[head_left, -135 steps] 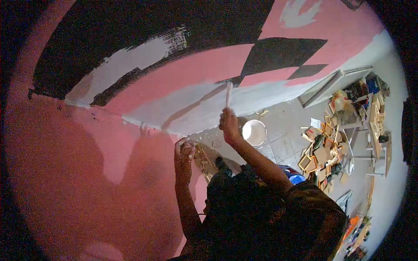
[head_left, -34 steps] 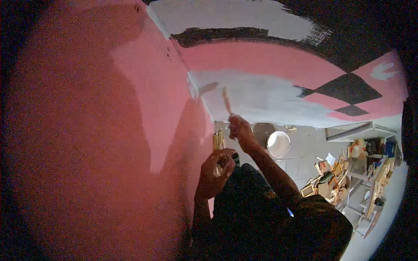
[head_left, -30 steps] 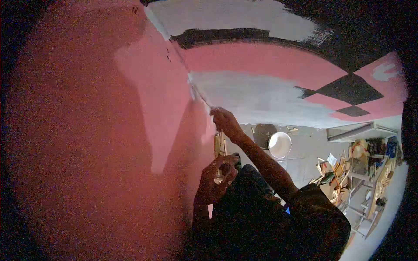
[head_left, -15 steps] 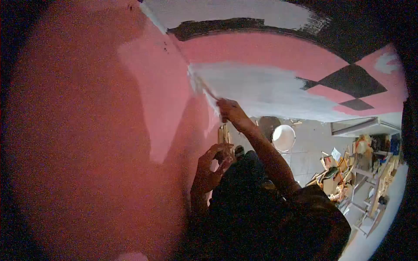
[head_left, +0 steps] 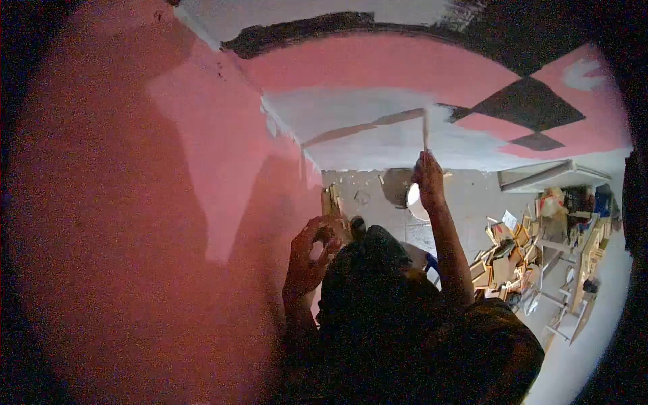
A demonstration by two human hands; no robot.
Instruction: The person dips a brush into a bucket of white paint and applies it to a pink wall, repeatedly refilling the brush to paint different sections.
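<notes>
Right hand (head_left: pixel 428 177) is seen raised and closed around the handle of a paintbrush (head_left: pixel 425 129), whose tip is pressed to the white patch (head_left: pixel 364 125) of the wall. Half a second earlier the brush was laid at the left end of that patch, in the corner where the pink wall (head_left: pixel 202 148) meets it; it has since been carried to the patch's right side, near the black diamond (head_left: pixel 526 102). The corner edge is judged to be finished for now, with work resumed in the open area. Left hand (head_left: pixel 307 256) is held lower, beside the pink wall, fingers curled around a small object that cannot be made out. A long shadow of the brush is cast across the white patch. Open room is left along the patch to the left; to the right, the black diamond's edge lies near the bristles. Below, a white bucket (head_left: pixel 413 199) is partly hidden behind the right wrist, and a pile of frames (head_left: pixel 503 256) is scattered on the floor (head_left: pixel 472 202).
</notes>
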